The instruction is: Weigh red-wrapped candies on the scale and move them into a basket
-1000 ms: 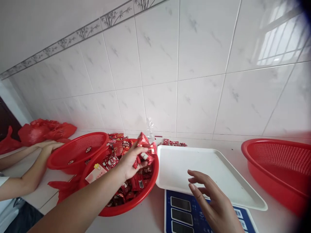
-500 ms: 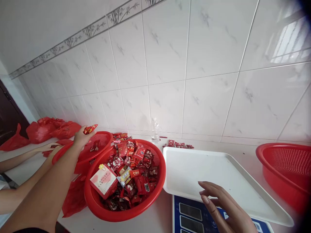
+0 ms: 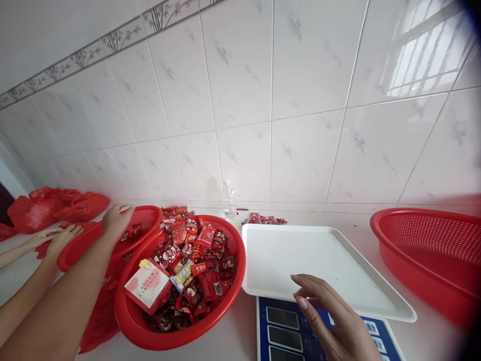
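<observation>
My left hand point(image 3: 117, 220) is over the rear left red plastic basket point(image 3: 150, 216), its fingers partly apart and nothing clearly held. Below it, several red-and-gold wrapped candies point(image 3: 133, 232) lie in that basket. My left forearm hides part of the basket. In front is a fuller red basket point(image 3: 232, 291), heaped with red candy packets point(image 3: 191, 293), a yellow-and-white packet point(image 3: 183, 276) and a pink-and-white box point(image 3: 148, 286). My right hand point(image 3: 330, 316) hovers, thumb and fingers apart, over a blue digital scale point(image 3: 263, 321) and the near edge of its white tray point(image 3: 289, 255).
At the left, a co-worker's hands point(image 3: 62, 238) touch red plastic. Red plastic bags point(image 3: 56, 208) sit by the wall. A clear bottle point(image 3: 229, 200) and loose red packets point(image 3: 263, 218) stand behind the tray. Another red basket point(image 3: 409, 250) is at the right.
My left hand has lowered into the rear basket, and the red-and-gold candies it held now lie there. The view has turned slightly right. My right hand keeps its pose over the scale.
</observation>
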A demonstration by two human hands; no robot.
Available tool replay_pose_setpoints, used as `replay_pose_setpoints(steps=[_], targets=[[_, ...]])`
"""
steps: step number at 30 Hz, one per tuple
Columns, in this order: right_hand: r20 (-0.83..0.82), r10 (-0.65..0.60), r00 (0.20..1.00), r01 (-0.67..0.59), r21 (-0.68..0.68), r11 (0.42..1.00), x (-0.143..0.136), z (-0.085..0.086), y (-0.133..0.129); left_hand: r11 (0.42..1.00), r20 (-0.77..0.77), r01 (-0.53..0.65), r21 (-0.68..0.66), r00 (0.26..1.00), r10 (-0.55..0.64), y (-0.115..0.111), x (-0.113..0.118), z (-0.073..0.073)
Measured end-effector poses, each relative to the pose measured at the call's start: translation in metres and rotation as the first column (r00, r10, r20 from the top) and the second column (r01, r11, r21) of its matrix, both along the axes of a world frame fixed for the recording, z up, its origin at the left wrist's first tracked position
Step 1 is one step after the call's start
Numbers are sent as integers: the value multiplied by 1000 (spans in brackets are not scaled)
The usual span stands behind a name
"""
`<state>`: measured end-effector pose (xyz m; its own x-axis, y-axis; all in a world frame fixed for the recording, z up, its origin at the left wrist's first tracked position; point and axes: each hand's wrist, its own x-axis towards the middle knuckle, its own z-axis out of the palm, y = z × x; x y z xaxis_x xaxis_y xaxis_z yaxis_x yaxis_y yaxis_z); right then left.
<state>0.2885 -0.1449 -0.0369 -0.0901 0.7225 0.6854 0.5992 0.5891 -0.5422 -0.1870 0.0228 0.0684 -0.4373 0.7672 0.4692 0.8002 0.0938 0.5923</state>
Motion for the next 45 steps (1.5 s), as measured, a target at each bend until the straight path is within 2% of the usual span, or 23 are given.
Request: replay_pose_setpoints(steps=[1,2,3,4,5,6,7,8,9,10,11,14,16,18,22,26,30,32,35,38,40,43,45], targets=[[2,5,1000,-5,7,1000,0,0,0,1000,-19,6,-11,1000,-7,1,18,-3],[3,10,1000,-10,10,1000,0,1,-1,995,-33,86,-48,996,-88,0,40,-7],[3,14,1000,-14,9,1000,0,1,-1,961,-32,216,-171,974,-225,-4,64,-11],[4,16,1000,-16,5,1000,0,1,-1,872,-13,379,-310,915,-402,-9,89,-16],[3,18,1000,-18,2,1000,0,0,-1,709,32,525,-471,813,-581,-17,114,-21],[2,18,1000,-18,-2,1000,0,0,-1,534,97,604,-592,711,-696,-25,137,-27],[0,18,1000,-18,-5,1000,0,0,-1,359,157,630,-688,613,-775,-34,157,-33],[-3,18,1000,-19,-10,1000,1,0,-1,211,196,603,-770,537,-821,-42,174,-40],[-6,21,1000,-21,-13,1000,0,0,-1,154,192,555,-817,515,-835,-49,188,-46],[-8,25,1000,-25,-17,1000,0,0,-2,139,168,503,-853,516,-840,-55,199,-52],[-10,29,1000,-29,-21,999,0,0,-2,153,129,451,-879,534,-836,-58,206,-58],[-10,36,999,-37,-22,999,-1,2,-3,263,-6,338,-904,603,-798,-61,218,-73],[-9,43,999,-43,-14,999,-2,3,-4,337,-83,305,-891,619,-781,-60,221,-79],[-9,51,999,-51,-9,999,-2,5,-5,370,-125,295,-881,609,-783,-61,222,-81],[-13,63,998,-63,-10,998,-2,9,-7,321,-100,328,-888,544,-833,-69,221,-75],[-22,70,997,-70,-8,998,-2,10,-8,340,-128,316,-886,538,-833,-74,225,-68],[-13,87,996,-87,-26,996,-2,10,-8,330,-122,317,-889,531,-838,-66,230,-71],[-5,94,996,-94,-33,995,-2,10,-8,325,-101,350,-878,529,-843,-61,230,-77],[2,95,995,-95,-40,995,-1,10,-9,352,-66,438,-827,547,-835,-57,226,-85],[-1,89,996,-89,-42,995,1,9,-9,339,36,532,-776,574,-818,-58,220,-83],[-9,86,996,-86,-41,995,2,7,-8,392,67,546,-740,641,-765,-60,214,-73],[-19,84,996,-85,-43,995,2,6,-8,569,52,526,-633,761,-646,-60,204,-52],[-18,86,996,-87,-43,995,2,6,-8,652,95,534,-539,807,-583,-58,199,-41]])
